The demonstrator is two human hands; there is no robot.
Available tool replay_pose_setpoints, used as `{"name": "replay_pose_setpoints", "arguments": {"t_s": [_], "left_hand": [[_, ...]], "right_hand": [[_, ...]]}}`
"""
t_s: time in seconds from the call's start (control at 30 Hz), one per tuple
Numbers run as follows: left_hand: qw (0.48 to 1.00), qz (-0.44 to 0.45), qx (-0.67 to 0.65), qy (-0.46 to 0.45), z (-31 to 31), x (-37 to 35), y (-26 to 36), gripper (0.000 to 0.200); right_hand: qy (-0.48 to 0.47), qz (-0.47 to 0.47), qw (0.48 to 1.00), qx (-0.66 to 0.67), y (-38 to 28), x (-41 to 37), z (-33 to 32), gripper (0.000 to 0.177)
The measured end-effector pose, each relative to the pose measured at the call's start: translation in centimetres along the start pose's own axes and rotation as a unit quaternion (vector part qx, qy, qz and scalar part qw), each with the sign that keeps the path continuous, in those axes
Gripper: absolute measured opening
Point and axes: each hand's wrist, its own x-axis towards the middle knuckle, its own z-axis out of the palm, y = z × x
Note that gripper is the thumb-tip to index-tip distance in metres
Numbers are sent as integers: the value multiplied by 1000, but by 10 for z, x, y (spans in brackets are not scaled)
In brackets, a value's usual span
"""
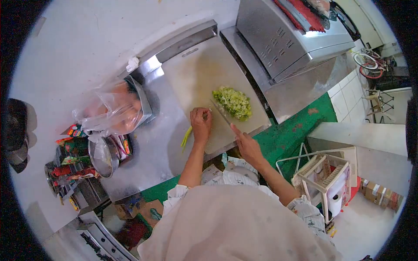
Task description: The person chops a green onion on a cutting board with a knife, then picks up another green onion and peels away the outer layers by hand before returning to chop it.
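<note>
On the pale cutting board [178, 69] lies a heap of chopped green vegetable [233, 102]. My right hand [244, 141] is wrapped round the handle of a knife [221, 112], whose blade points up and left along the heap's near left side. To the left of the blade, my left hand [201, 122] has its fingers curled over the board. Thin green stalks [186, 136] stick out beside that hand toward the lower left, with their upper ends hidden in its fingers.
Left of the board, a plastic bag of orange-brown items [117, 106] rests in a metal container on the steel counter [152, 161]. Nearby are a metal bowl [103, 156] and colourful packets [74, 152]. A large metal appliance [287, 43] stands at the upper right; a plastic rack [324, 174] is lower right.
</note>
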Motion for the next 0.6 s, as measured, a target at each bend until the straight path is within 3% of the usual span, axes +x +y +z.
{"name": "replay_pose_setpoints", "arguments": {"t_s": [0.2,0.33,0.4,0.6], "left_hand": [[1000,-18,-3,-17,1,0,-2,11],[1000,-5,-8,6,2,0,0,12],[1000,3,1,4,1,0,1,13],[999,3,24,21,2,-2,-1,11]], "right_hand": [[-45,-4,999,-29,-11,-2,-1,59],[-28,-19,999,-33,-10,3,5,63],[-49,-2,995,-91,-13,12,7,67],[-67,11,995,-68,-5,-4,0,65]]}}
